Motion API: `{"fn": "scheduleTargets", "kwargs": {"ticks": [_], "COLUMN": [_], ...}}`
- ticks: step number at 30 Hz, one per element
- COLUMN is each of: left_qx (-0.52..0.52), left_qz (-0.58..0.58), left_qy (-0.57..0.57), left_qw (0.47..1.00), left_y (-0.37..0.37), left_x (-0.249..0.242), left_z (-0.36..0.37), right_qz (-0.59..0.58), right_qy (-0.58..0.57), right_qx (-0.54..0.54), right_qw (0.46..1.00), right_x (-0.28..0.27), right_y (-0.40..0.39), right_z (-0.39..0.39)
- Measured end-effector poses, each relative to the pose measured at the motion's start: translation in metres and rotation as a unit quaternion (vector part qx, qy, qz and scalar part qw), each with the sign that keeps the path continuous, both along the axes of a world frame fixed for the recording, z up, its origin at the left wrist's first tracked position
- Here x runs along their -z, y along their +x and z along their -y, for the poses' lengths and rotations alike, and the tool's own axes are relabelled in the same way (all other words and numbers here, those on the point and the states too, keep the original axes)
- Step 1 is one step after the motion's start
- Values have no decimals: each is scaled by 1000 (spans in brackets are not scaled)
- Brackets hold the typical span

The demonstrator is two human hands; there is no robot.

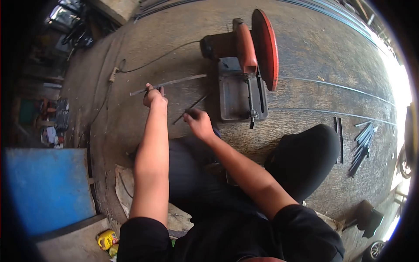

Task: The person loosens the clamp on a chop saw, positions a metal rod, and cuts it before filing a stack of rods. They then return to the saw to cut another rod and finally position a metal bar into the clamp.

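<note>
Two hand-held bars [183, 80], yellow container [103, 242], label [110, 239] illegible

The chop saw [245, 54] is showing an orange-red arm and a brighter red disc guard [265, 50] over a grey base [227, 97] — its motor [211, 46] is looking near-black. Left of the saw, a metal strip [185, 80] is showing dull grey, while a shorter rod [197, 104] is looking almost black. Right of the saw, cut pieces [363, 142] are gleaming dark blue-grey. Below the saw, the shirt [244, 238] and trousers [305, 150] are appearing plain black. Well left of the saw, a panel [48, 187] is showing scuffed blue. Around the saw, the floor [314, 52] is displaying mottled grey-brown ripples.
</note>
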State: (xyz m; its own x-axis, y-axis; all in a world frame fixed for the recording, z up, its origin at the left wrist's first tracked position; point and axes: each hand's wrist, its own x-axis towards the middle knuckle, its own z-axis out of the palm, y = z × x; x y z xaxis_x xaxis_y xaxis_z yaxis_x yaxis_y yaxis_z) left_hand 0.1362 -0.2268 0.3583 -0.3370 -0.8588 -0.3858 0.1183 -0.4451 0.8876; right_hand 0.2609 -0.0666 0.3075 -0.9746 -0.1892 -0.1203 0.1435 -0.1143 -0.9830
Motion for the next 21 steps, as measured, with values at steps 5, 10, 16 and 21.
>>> {"fn": "scheduleTargets", "kwargs": {"ticks": [5,10,16,21], "left_qx": [15,107,286,378], "left_qz": [-67,-117,-299,-346], "left_qy": [16,31,2,19], "left_qw": [998,987,911,859], "left_y": [64,72,34,30], "left_x": [-75,-133,-159,-182], "left_z": [-34,-89,-148,-199], "right_qz": [159,104,24,25], "right_qy": [-345,-391,-376,-425], "right_qx": [99,105,157,163], "right_qw": [920,908,913,890], "right_x": [-104,-174,-215,-222], "right_y": [-35,-43,-74,-92], "right_z": [32,-29,-114,-167]}}
